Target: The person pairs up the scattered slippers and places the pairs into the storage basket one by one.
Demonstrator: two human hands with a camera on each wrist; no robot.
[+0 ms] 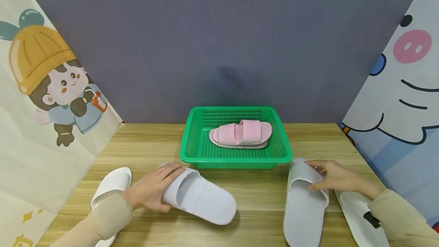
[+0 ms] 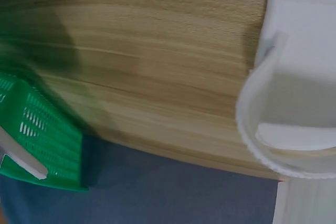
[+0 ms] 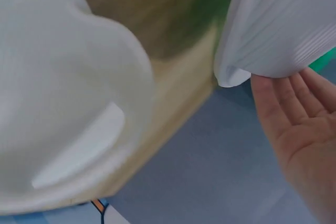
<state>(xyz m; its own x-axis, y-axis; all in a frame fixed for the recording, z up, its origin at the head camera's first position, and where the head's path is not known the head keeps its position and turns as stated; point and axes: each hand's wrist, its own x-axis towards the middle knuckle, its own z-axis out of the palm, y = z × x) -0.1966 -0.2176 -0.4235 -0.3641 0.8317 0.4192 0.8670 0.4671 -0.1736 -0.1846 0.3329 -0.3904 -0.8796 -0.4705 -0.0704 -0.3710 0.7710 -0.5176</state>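
My left hand (image 1: 156, 188) grips a pale grey slide slipper (image 1: 214, 203) over its strap, fingers on top and thumb low at the side. The slipper slants with its heel toward the lower right, casting a shadow on the table. On the right, my right hand (image 1: 337, 178) pinches the strap of a matching pale grey slipper (image 1: 303, 216), thumb at the strap's opening. In the right wrist view, the fingers (image 3: 286, 100) of that hand meet the ribbed strap (image 3: 289, 30). A pair of pink slippers (image 1: 250, 132) lies inside the green basket (image 1: 236, 160), toe to the left.
A white slipper (image 1: 114, 180) lies at the left, partly hidden by my left forearm. Another white slipper (image 1: 363, 220) with a dark mark lies at the right, partly behind my right sleeve. A grey panel (image 1: 226, 41) rises behind the wooden table (image 1: 151, 140), with printed cloths at both sides.
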